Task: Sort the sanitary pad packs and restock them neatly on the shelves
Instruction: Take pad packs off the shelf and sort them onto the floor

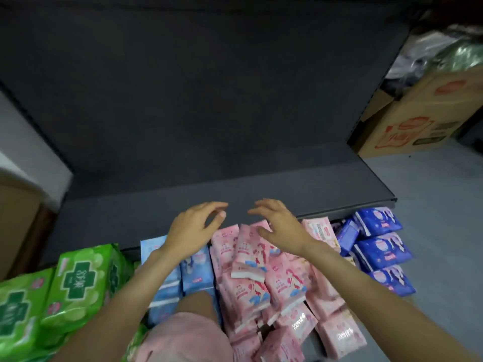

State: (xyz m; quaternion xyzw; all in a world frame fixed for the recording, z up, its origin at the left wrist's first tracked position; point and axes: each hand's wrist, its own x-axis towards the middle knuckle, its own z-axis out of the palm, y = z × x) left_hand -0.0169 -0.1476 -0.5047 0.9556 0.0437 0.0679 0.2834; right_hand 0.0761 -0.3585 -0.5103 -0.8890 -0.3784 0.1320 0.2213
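Note:
Packs of sanitary pads lie grouped by colour below a dark grey shelf (209,158). Green packs (78,278) are at the left, light blue packs (196,273) beside them, a heap of pink packs (261,278) in the middle and dark blue packs (381,252) at the right. My left hand (193,231) hovers over the edge of the blue and pink packs with fingers loosely curved and holds nothing. My right hand (279,226) hovers above the top of the pink heap, fingers spread and relaxed, also holding nothing.
A cardboard box (418,118) with red print stands on the floor at the right of the shelf, with plastic-wrapped goods above it. A brown box edge (15,218) shows at the left. My knee in pink cloth (183,335) is at the bottom.

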